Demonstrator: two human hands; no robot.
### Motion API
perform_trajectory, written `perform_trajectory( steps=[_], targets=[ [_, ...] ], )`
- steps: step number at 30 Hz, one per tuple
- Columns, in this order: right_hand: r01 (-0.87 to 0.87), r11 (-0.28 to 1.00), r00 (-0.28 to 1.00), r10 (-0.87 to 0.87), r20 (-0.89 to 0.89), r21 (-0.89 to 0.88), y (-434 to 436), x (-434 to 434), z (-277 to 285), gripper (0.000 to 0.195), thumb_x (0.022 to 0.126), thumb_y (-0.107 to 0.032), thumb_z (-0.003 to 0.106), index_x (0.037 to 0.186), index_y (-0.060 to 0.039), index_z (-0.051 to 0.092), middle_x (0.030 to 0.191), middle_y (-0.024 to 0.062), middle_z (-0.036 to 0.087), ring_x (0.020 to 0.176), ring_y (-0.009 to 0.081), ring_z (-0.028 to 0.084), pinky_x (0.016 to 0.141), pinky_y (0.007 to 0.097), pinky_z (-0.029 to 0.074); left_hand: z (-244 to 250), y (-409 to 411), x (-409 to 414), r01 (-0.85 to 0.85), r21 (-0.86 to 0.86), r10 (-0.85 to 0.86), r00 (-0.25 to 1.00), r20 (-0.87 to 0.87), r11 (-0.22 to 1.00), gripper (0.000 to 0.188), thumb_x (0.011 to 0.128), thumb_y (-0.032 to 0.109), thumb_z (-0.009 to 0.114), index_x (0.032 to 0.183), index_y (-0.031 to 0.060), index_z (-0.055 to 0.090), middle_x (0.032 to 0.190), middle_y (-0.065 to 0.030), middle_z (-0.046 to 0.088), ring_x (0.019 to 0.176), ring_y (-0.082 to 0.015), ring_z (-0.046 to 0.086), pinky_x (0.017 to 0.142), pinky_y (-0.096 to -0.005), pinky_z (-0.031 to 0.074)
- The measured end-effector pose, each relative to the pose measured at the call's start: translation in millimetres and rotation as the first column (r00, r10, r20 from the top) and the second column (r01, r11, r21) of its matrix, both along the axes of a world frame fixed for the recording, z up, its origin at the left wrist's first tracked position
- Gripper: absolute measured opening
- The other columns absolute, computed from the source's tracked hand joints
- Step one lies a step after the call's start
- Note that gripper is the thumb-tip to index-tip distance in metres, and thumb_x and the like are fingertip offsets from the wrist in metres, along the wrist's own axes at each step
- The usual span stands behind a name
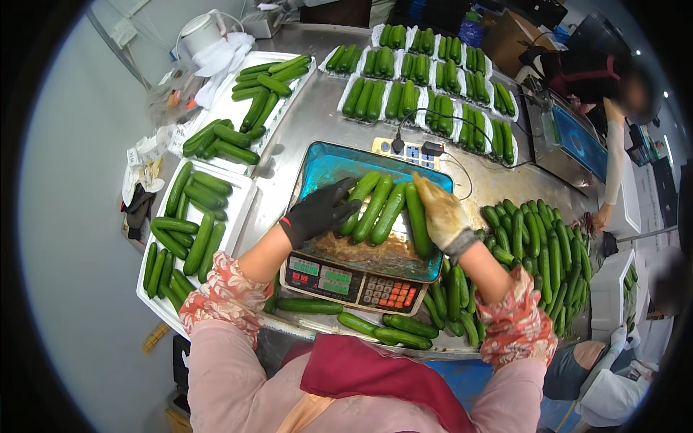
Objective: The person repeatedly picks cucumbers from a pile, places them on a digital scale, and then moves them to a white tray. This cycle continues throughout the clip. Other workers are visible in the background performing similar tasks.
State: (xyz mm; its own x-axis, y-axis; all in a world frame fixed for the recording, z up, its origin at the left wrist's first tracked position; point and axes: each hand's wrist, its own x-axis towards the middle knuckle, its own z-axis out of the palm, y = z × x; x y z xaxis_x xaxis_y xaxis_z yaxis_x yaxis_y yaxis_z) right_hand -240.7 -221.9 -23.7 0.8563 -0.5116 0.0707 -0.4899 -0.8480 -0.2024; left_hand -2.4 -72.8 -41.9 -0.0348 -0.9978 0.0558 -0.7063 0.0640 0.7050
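Note:
Four cucumbers lie side by side, slanted, over the blue, stained pan [319, 162] of a digital weighing scale. My left hand [323, 210], in a black glove, has its fingers across the leftmost cucumber [364, 187]. Against the rightmost cucumber [416, 216] is my right hand [441, 208], wearing a yellowed, stained work glove; its thumb side is partly hidden. Between my hands are two more, a middle-left cucumber [373, 208] and a middle-right cucumber [390, 214]. The scale's keypad and display panel [349, 281] faces me, its displays lit.
Cucumbers in white foam trays [246, 187] stand at left. Rows of packed cucumbers [400, 100] fill the back. A power strip [403, 151] with trailing cords lies behind the scale. A large cucumber pile [541, 249] is at right, near a co-worker's arm [612, 162]. Loose cucumbers [400, 330] line the front.

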Motion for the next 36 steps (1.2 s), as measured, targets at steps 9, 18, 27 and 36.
perform_trajectory(
  steps=[9, 18, 27, 36],
  targets=[
    [0.107, 0.96, 0.887, -0.21, 0.411, 0.26, 57, -72, 10, 0.054, 0.078, 0.001, 0.058, 0.132, -0.0063, 0.049, 0.118, 0.0202, 0.059, 0.109, 0.0342, 0.057, 0.093, 0.0394, 0.046, 23, 18, 10, -0.189, 0.1, 0.205, 0.959, -0.196, 0.977, 0.048, 0.094, 0.023, 0.056, 0.132, -0.0011, 0.042, 0.12, -0.0183, 0.057, 0.106, -0.0263, 0.058, 0.086, -0.0312, 0.047],
    [0.185, 0.765, 0.738, -0.523, 0.427, 0.616, 115, -106, -4, 0.037, 0.084, 0.0, 0.054, 0.121, -0.0003, 0.06, 0.118, 0.0155, 0.062, 0.109, 0.0249, 0.059, 0.095, 0.0332, 0.043, 16, 35, -4, -0.166, -0.206, 0.213, 0.948, 0.238, 0.964, 0.038, 0.089, 0.026, 0.058, 0.121, 0.0078, 0.053, 0.129, -0.0189, 0.051, 0.119, -0.037, 0.048, 0.099, -0.0445, 0.039],
    [0.14, 0.754, 0.693, -0.538, 0.481, 0.642, 157, -102, -6, 0.028, 0.088, 0.002, 0.051, 0.113, 0.0005, 0.063, 0.109, 0.0141, 0.066, 0.098, 0.024, 0.063, 0.089, 0.0323, 0.047, 2, 6, -65, -0.039, -0.26, 0.236, 0.563, 0.792, 0.965, 0.059, 0.075, 0.03, 0.061, 0.122, -0.0034, 0.052, 0.143, -0.0189, 0.036, 0.139, -0.0325, 0.023, 0.113, -0.0553, 0.011],
    [0.044, 0.777, 0.828, -0.38, 0.413, 0.628, 221, -113, -30, 0.028, 0.086, -0.003, 0.055, 0.113, -0.0049, 0.064, 0.108, 0.0108, 0.067, 0.089, 0.0233, 0.065, 0.081, 0.0324, 0.051, 12, -5, -61, -0.088, -0.166, 0.184, 0.635, 0.75, 0.982, 0.049, 0.074, 0.039, 0.063, 0.105, 0.001, 0.063, 0.142, -0.0193, 0.036, 0.14, -0.0365, 0.018, 0.113, -0.0556, 0.009]
  ],
)
